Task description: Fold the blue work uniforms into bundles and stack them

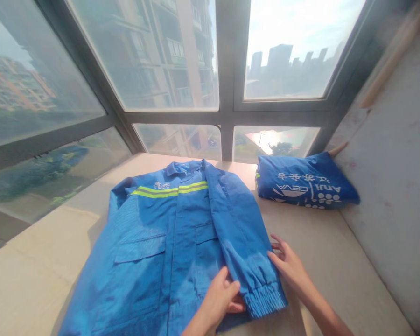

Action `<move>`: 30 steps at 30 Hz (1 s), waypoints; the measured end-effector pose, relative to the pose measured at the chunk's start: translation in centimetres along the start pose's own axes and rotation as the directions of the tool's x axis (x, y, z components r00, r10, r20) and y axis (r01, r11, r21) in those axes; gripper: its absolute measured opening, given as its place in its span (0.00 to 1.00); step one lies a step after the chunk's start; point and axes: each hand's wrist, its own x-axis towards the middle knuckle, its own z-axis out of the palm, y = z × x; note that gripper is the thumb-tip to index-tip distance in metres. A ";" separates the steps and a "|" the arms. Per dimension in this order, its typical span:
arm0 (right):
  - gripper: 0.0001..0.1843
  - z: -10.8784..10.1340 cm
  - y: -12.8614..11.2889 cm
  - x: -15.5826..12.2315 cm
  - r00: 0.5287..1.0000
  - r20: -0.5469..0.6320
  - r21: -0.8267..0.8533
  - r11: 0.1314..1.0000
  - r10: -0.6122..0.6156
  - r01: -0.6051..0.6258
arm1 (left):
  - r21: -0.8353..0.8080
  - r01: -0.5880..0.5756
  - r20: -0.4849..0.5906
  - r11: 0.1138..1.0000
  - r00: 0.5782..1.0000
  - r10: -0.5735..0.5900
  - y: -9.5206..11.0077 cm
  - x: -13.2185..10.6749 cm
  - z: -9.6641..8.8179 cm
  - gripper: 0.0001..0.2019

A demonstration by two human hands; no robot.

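Observation:
A blue work jacket [140, 247] lies front up on the pale surface, its collar toward the windows. A yellow-green reflective band with a grey stripe crosses its chest. One sleeve [245, 233] is laid down over the right part of the front, with its gathered elastic cuff nearest me. My left hand [219, 296] is at the sleeve's left edge by the cuff, fingers curled in against the cloth and partly hidden. At the sleeve's right edge is my right hand [289, 266], its thumb and fingers apart, the thumb touching the cloth.
A folded blue garment bundle [301, 179] with white printed lettering lies at the back right, near the wall [388, 186]. Windows with grey frames [226, 79] rise behind and to the left of the pale ledge [31, 270]. A wooden stick [388, 65] leans along the right wall.

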 end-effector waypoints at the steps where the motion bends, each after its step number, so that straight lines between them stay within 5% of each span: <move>1: 0.35 -0.1 0.0 0.1 1.000 -0.015 -0.031 0.999 -0.017 0.016 | 0.070 -0.025 -0.057 0.997 0.998 0.029 0.1 0.0 -0.5 0.40; 7: 0.22 0.8 -2.4 2.0 0.934 -0.050 -0.421 0.856 -0.354 0.302 | 0.410 -0.250 -0.121 0.877 0.938 0.324 4.0 0.6 -2.5 0.24; 9: 0.21 2.2 -3.8 3.4 0.891 0.053 -0.527 0.745 -0.451 0.408 | 0.529 -0.352 -0.157 0.772 0.854 0.497 6.1 1.4 -2.6 0.18; 11: 0.21 4.0 -5.5 5.4 0.845 0.206 -0.591 0.625 -0.493 0.509 | 0.671 -0.432 -0.148 0.602 0.718 0.680 8.4 2.8 -2.3 0.16; 14: 0.19 7.0 -8.4 10.0 0.758 0.456 -0.605 0.463 -0.466 0.648 | 0.838 -0.456 0.022 0.299 0.576 0.817 12.0 6.1 -0.9 0.18; 18: 0.25 9.9 -11.7 17.5 0.751 0.466 -0.643 0.404 -0.468 0.650 | 0.931 -0.364 0.235 0.003 0.606 0.760 18.0 12.2 1.1 0.21; 21: 0.30 11.0 -12.5 22.0 0.792 0.383 -0.724 0.379 -0.475 0.577 | 0.946 -0.310 0.278 -0.093 0.631 0.725 22.6 17.3 1.2 0.22; 25: 0.33 10.9 -11.0 25.3 0.841 0.380 -0.775 0.365 -0.385 0.517 | 0.947 -0.288 0.304 -0.144 0.649 0.698 26.9 23.0 -1.1 0.22; 30: 0.34 10.0 -8.1 26.1 0.870 0.356 -0.803 0.364 -0.343 0.472 | 0.973 -0.062 0.186 -0.221 0.778 0.599 27.6 27.9 -5.9 0.30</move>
